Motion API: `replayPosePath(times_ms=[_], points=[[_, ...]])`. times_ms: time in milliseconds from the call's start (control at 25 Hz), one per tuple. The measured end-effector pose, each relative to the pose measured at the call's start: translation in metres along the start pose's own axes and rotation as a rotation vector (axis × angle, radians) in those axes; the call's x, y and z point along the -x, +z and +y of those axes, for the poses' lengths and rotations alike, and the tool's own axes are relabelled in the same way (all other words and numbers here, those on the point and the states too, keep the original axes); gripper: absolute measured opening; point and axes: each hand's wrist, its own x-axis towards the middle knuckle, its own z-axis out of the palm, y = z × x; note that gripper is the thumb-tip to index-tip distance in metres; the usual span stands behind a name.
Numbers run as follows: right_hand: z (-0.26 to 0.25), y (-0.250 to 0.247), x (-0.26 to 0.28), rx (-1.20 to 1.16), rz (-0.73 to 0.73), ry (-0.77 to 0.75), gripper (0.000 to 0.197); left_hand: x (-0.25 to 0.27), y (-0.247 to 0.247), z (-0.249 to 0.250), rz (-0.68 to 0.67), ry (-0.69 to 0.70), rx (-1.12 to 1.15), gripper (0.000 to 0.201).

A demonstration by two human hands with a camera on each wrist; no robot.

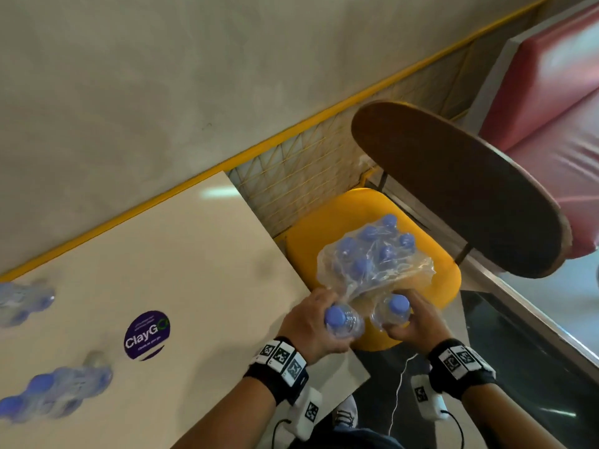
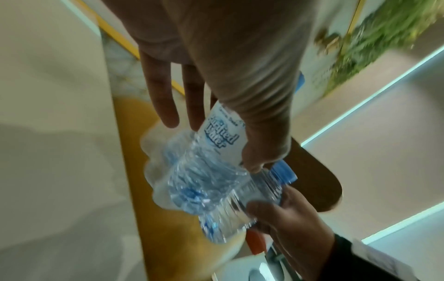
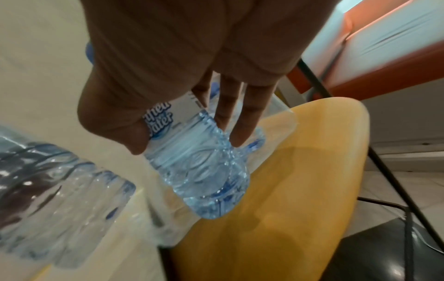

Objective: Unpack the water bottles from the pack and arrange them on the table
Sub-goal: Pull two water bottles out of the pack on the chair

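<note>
**A bottle in each hand, over the chair**

Far left of the chair (image 1: 372,270), on the pale surface (image 1: 181,270), stand two blurred clusters of bottles (image 1: 55,393) with blue caps, and between them and the chair a round purple sticker (image 1: 147,335).

At the chair's near edge, the left hand (image 1: 314,325) holds one bottle (image 1: 343,322) — fingers (image 2: 163,98) and thumb wrapped round its body, cap up.

Just right of it, the right hand (image 1: 418,322) grips a second bottle (image 1: 393,311), thumb across the label, fingers (image 3: 247,114) down its far side.

Behind both, on the yellow seat, sits the torn plastic pack (image 1: 376,260) — several capped bottles inside it.

The chair's dark wooden back (image 1: 460,189) lies to the right.
</note>
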Motion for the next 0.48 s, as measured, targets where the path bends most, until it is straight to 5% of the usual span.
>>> replayPosePath(times_ms=[200,480], points=[[-0.081,0.056,0.006,0.102,-0.241,-0.161,0.062,0.089,-0.053,-0.071,0.165,-0.245,0.061,0.057],[-0.225,0.215,0.004,0.128,-0.631,-0.393,0.057,0.256,-0.113,-0.193,0.427,-0.645,0.164,0.052]])
